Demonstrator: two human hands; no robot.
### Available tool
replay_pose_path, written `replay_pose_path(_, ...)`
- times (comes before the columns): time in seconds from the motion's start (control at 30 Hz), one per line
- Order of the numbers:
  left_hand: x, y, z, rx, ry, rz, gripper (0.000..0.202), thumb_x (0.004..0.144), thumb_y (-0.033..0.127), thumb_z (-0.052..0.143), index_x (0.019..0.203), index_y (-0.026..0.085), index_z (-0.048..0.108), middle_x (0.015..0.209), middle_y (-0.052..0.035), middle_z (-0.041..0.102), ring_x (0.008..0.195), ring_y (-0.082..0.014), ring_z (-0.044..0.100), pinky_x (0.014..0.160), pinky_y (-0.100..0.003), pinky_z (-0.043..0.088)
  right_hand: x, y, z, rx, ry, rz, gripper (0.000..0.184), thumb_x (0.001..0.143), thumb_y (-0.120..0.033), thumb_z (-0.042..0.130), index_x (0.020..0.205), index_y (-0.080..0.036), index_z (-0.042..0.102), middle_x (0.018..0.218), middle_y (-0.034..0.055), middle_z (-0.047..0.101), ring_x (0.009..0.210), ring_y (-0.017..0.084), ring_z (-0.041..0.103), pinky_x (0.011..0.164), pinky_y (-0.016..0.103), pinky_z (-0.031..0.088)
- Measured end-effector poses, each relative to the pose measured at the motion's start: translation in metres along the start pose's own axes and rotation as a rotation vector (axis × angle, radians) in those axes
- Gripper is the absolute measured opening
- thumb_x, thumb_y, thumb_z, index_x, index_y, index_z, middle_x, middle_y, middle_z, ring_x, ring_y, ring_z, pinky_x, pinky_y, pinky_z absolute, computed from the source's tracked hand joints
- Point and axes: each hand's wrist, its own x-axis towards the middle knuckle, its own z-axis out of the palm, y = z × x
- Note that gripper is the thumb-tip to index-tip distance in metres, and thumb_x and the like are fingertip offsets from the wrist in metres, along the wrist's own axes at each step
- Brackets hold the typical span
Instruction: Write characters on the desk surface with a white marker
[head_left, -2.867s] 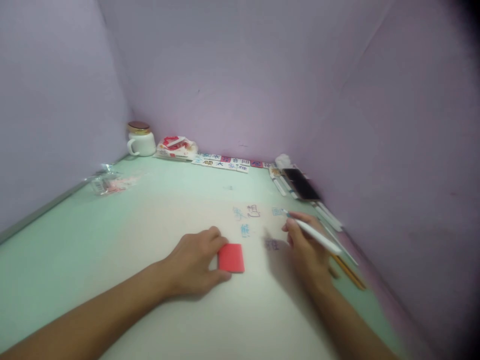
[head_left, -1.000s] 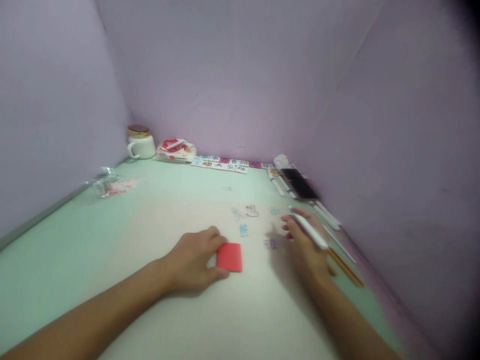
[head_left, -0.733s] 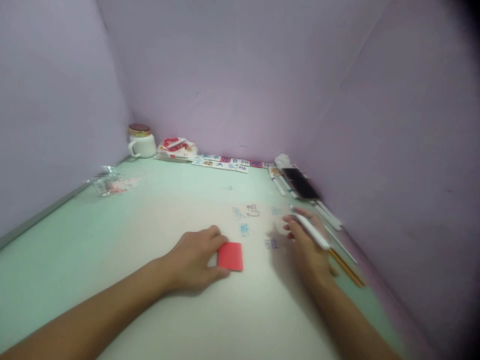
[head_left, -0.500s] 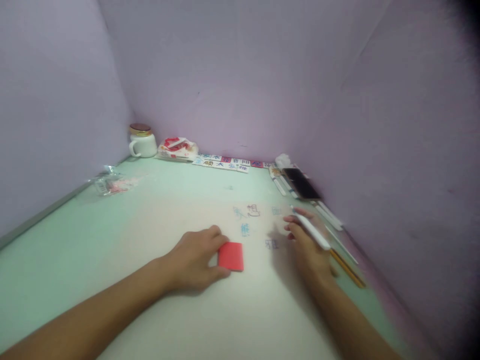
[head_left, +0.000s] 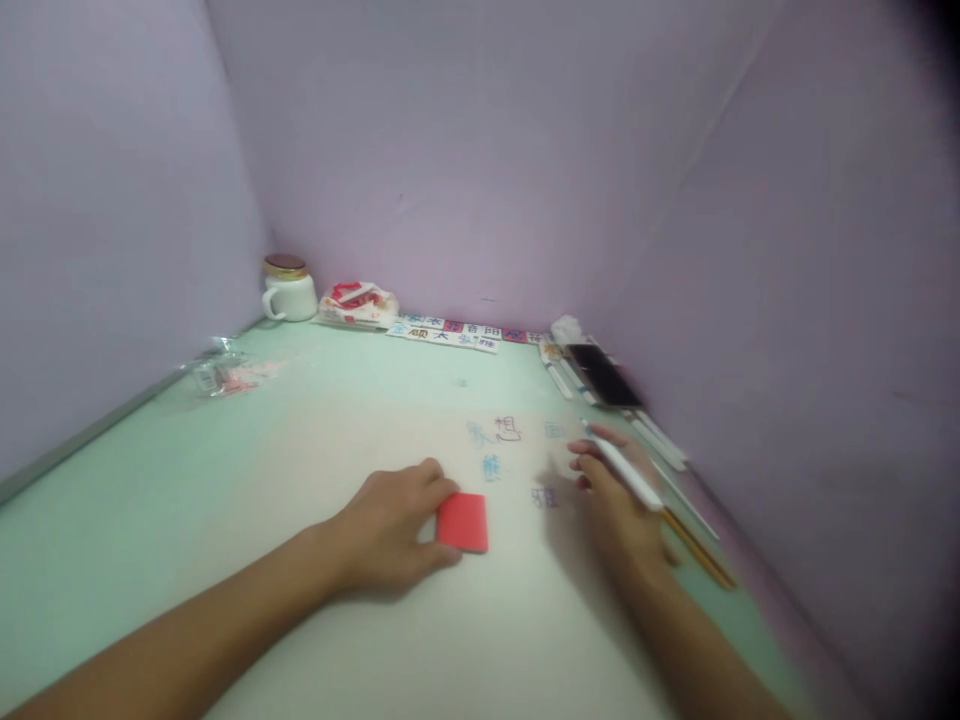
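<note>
A small red square of paper (head_left: 463, 523) lies flat on the table in front of me. My left hand (head_left: 394, 525) grips its left side, with the thumb at the lower corner and the fingers at the upper one. To the right, my right hand (head_left: 611, 490) is closed round a white marker pen (head_left: 626, 468), whose tip points up and left, off the red paper. Handwritten characters in blue (head_left: 491, 467) and purple (head_left: 544, 497) mark the pale tabletop between and beyond my hands.
At the back stand a white lidded mug (head_left: 291, 297), a tissue pack (head_left: 358, 305) and rows of character cards (head_left: 450, 335). Clear plastic wrapping (head_left: 217, 375) lies left. A phone (head_left: 604, 375), more white pens (head_left: 660, 440) and yellow pencils (head_left: 701, 548) line the right wall.
The whole view has shifted slightly, so everything sits a little lower. Both hands keep their grips, and neither has visibly moved over the table.
</note>
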Motion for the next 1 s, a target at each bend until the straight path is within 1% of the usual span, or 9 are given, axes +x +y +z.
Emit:
replay_pose_path(0.1,0.0,0.0006,-0.0007,0.008,0.009,-0.004,0.037,0.077,0.042,0.057,0.111,0.027,0.052,0.101,-0.0024,0.054,0.084,-0.0202,0.056,0.074,-0.033,0.042,-0.0002,-0.0014,0.0009,0.024,0.0,0.015,0.037,0.066,-0.021,0.058,0.103,-0.019,0.057,0.082,0.003,0.065,0.064,0.014,0.057,0.053,0.025,0.044)
replay_pose_path(0.2,-0.0007,0.0013,-0.0019,-0.009,-0.008,-0.008,0.037,0.077,0.042,0.057,0.111,0.027,0.053,0.101,-0.0027,0.054,0.085,-0.0202,0.056,0.074,-0.033,0.042,-0.0004,0.0003,0.0017,0.069,0.005,0.022,0.038,0.065,-0.022,0.06,0.103,-0.018,0.058,0.079,0.0028,0.065,0.061,0.014,0.056,0.05,0.024,0.043)
replay_pose_path(0.3,-0.0012,0.001,-0.0016,-0.011,-0.008,-0.01,0.037,0.077,0.042,0.056,0.11,0.027,0.053,0.1,-0.0029,0.055,0.084,-0.0203,0.056,0.073,-0.033,0.042,-0.0006,0.003,0.0021,0.085,-0.017,0.006,0.037,0.066,-0.023,0.06,0.103,-0.019,0.058,0.081,0.0025,0.065,0.062,0.014,0.056,0.051,0.024,0.044)
replay_pose_path(0.4,-0.0008,0.0002,-0.0002,-0.006,0.012,-0.009,0.035,0.076,0.041,0.057,0.107,0.026,0.053,0.099,-0.0024,0.055,0.083,-0.0203,0.056,0.072,-0.033,0.042,-0.0007,0.0037,0.0017,0.073,-0.026,0.002,0.036,0.068,-0.023,0.06,0.104,-0.019,0.058,0.081,0.0024,0.066,0.063,0.014,0.057,0.051,0.024,0.044)
replay_pose_path(0.57,0.0002,0.0011,-0.0007,-0.016,0.009,-0.029,0.031,0.075,0.04,0.056,0.101,0.023,0.054,0.096,-0.0023,0.055,0.081,-0.0192,0.055,0.071,-0.032,0.043,-0.0009,-0.0001,0.0007,0.047,-0.023,0.0,0.036,0.067,-0.023,0.059,0.102,-0.018,0.058,0.08,0.0028,0.066,0.062,0.014,0.057,0.051,0.025,0.044)
replay_pose_path(0.77,-0.0006,0.0032,-0.0019,-0.046,0.034,-0.039,0.031,0.072,0.035,0.057,0.101,0.023,0.055,0.095,-0.0022,0.055,0.078,-0.0187,0.056,0.071,-0.032,0.044,-0.0013,-0.0007,0.0002,0.04,-0.038,0.008,0.034,0.066,-0.021,0.059,0.1,-0.018,0.058,0.077,0.0023,0.066,0.061,0.014,0.057,0.05,0.024,0.044)
replay_pose_path(1.0,-0.0002,0.0023,-0.0019,-0.031,0.021,-0.039,0.032,0.073,0.039,0.058,0.1,0.022,0.056,0.095,-0.0023,0.055,0.079,-0.0192,0.056,0.07,-0.032,0.043,-0.0032,0.0003,0.0011,0.028,-0.07,-0.001,0.031,0.067,-0.021,0.058,0.099,-0.019,0.059,0.078,0.002,0.066,0.062,0.014,0.057,0.051,0.024,0.044)
